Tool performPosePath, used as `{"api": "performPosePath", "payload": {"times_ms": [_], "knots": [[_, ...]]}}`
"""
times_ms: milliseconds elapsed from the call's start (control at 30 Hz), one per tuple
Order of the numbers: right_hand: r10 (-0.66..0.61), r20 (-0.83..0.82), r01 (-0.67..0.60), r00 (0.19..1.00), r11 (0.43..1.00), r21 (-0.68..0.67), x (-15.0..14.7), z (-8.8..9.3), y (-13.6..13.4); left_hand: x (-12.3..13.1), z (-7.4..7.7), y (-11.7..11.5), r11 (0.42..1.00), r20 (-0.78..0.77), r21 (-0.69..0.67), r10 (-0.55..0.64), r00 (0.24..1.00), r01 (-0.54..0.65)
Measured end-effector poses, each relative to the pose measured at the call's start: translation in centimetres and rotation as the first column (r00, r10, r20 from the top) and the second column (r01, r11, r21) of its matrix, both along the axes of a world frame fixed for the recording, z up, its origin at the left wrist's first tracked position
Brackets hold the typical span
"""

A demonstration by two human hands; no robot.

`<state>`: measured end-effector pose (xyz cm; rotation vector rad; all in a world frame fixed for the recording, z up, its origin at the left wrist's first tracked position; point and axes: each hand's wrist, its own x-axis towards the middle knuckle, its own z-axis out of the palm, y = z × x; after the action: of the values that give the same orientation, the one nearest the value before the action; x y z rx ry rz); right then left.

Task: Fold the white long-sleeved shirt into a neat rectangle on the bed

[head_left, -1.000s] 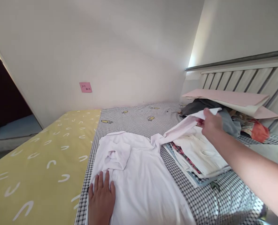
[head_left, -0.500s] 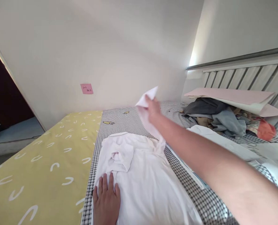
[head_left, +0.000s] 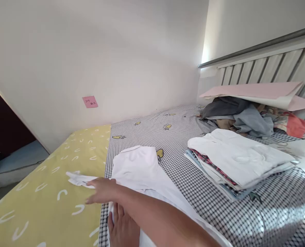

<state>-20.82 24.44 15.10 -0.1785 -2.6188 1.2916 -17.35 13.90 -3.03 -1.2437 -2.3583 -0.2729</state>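
Right arm: bare forearm enters from the lower right and crosses the frame to the left, passing over the left hand.
Right hand (head_left: 102,190): palm down, fingers stretched almost straight and pointing left, at the seam between the two bed sheets. It lies against the near end of the sleeve. No closed fist; whether the thumb pinches any cloth cannot be told.
Left hand (head_left: 123,229): flat and open, fingers together and pointing away from the person, pressed on the lower part of the garment. The wrist is hidden by the right forearm and the frame edge.
White cotton garment (head_left: 139,168): spread on the black-and-white checked bed sheet (head_left: 183,137), close to the person, upper part smooth and folded.
White sleeve (head_left: 77,179): drawn out leftward from the garment, lying crumpled on the yellow bed sheet with white curved marks (head_left: 52,202).
Stack of folded clothes (head_left: 235,157): on the checked sheet to the right, well apart from both hands, a white piece on top.
Loose heap of grey and blue clothes (head_left: 240,116): behind the stack, under a pale pink sheet of card (head_left: 252,92).
Slatted headboard (head_left: 271,65): behind the card.
Pink paper note (head_left: 90,101): stuck on the white wall above the yellow sheet.
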Motion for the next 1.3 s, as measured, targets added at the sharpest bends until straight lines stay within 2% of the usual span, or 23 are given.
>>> {"api": "performPosePath", "payload": {"times_ms": [33,100,200,300,400,467,533,700,767,833,900,967,1000,1100,1133,1167,1200,1233,1300], "knots": [[-0.019,0.01,0.02,1.0,0.999,-0.039,2.0,-0.9,0.1,0.3,0.4,0.4,0.999,-0.016,-0.01,0.036,0.999,-0.036],[-0.082,-0.117,0.064,0.99,0.987,-0.149,7.1,-2.0,0.6,0.9,1.3,1.1,0.997,-0.027,-0.008,0.082,0.996,-0.082],[-0.269,-0.225,0.22,0.937,0.951,-0.219,16.3,-3.6,2.8,1.7,2.3,1.7,0.993,-0.041,0.047,0.106,0.993,-0.104],[-0.501,-0.202,0.493,0.841,0.865,-0.094,25.9,-6.9,5.5,2.1,3.0,1.7,0.993,-0.015,0.058,0.105,0.994,-0.104],[-0.683,-0.178,0.7,0.708,0.712,0.052,33.1,-11.5,7.0,2.5,3.7,1.6,0.994,0.019,0.015,0.107,0.994,-0.107],[-0.721,-0.215,0.749,0.659,0.654,0.105,35.5,-13.7,7.0,2.6,4.2,1.5,0.994,0.027,-0.019,0.104,0.994,-0.104],[-0.727,-0.227,0.758,0.648,0.646,0.091,36.1,-14.5,6.8,2.6,4.8,1.5,0.994,0.034,-0.056,0.097,0.995,-0.095],[-0.703,-0.202,0.683,0.682,0.711,-0.171,35.5,-12.8,7.3,3.3,6.5,1.9,0.979,0.17,-0.172,0.142,0.975,-0.113],[-0.682,-0.185,0.64,0.707,0.729,-0.243,36.3,-12.2,7.4,4.7,6.8,1.8,0.975,0.244,-0.185,0.169,0.955,-0.125],[-0.682,-0.173,0.614,0.711,0.722,-0.32,37.9,-12.1,6.6,7.1,6.7,1.1,0.986,0.282,-0.148,0.117,0.952,-0.077],[-0.71,-0.152,0.614,0.688,0.681,-0.398,39.9,-12.6,5.0,10.4,5.9,-0.6,0.996,0.28,-0.07,-0.031,0.959,0.053],[-0.771,-0.086,0.647,0.631,0.584,-0.49,42.1,-14.0,2.6,14.4,4.3,-3.2,0.978,0.253,0.02,-0.205,0.945,0.207],[-0.811,-0.029,0.674,0.584,0.505,-0.538,43.2,-15.0,1.2,16.5,3.3,-4.6,0.962,0.237,0.057,-0.274,0.932,0.268],[-0.895,0.183,0.746,0.407,0.21,-0.632,46.2,-18.1,-3.0,22.5,-0.6,-8.6,0.924,0.253,0.096,-0.382,0.889,0.369],[-0.888,0.253,0.734,0.384,0.128,-0.667,47.0,-18.9,-4.2,24.2,-1.8,-9.6,0.916,0.267,0.115,-0.4,0.877,0.384],[-0.86,0.317,0.7,0.4,0.063,-0.712,47.6,-19.4,-5.3,25.6,-2.9,-10.4,0.917,0.298,0.126,-0.398,0.868,0.377],[-0.815,0.359,0.648,0.454,0.026,-0.761,48.0,-19.6,-6.2,26.7,-3.8,-10.9,0.913,0.322,0.146,-0.407,0.855,0.38],[-0.762,0.373,0.589,0.53,0.014,-0.808,48.2,-19.4,-7.0,27.4,-4.6,-11.3,0.904,0.344,0.175,-0.426,0.836,0.389],[-0.691,0.336,0.498,0.641,0.04,-0.866,48.0,-18.4,-8.0,27.9,-5.5,-11.6,0.871,0.38,0.256,-0.49,0.785,0.42]]}}
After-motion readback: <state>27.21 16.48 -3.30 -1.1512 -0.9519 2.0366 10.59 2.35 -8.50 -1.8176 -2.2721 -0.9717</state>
